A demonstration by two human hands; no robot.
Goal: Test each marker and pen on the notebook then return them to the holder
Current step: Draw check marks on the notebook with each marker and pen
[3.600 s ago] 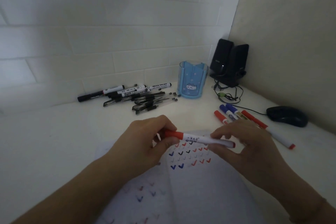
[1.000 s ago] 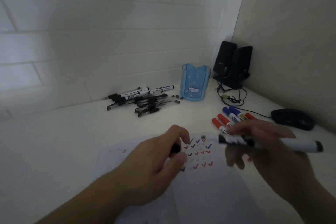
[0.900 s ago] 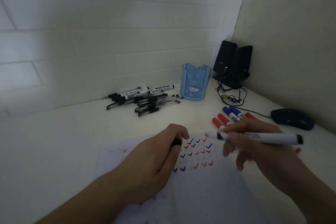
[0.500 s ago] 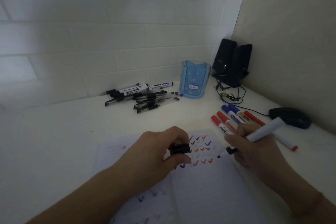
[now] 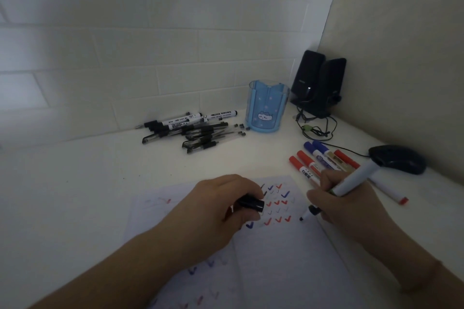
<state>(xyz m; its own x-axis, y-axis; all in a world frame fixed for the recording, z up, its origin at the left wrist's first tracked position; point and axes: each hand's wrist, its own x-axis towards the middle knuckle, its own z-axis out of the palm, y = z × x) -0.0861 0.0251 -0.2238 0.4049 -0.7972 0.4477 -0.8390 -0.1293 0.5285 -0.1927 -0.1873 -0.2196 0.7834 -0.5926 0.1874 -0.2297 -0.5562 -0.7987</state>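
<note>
Head view: light, stiff black marker [image 5: 351, 182] gets pinched low by right hand [image 5: 351, 206]; cap [image 5: 251, 203] clamped in left hand [image 5: 221, 208], frame centre.

Left hand [image 5: 226, 204] curled around a black cap [image 5: 251, 203]; right hand [image 5: 351, 204] in writing grip on a marker [image 5: 351, 181]

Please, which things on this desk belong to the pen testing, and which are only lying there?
For the job:
uncapped marker in the right hand
black cap in the left hand
notebook
blue holder
black pens pile
red and blue markers

Only lying there:
speakers
mouse
cables
</note>
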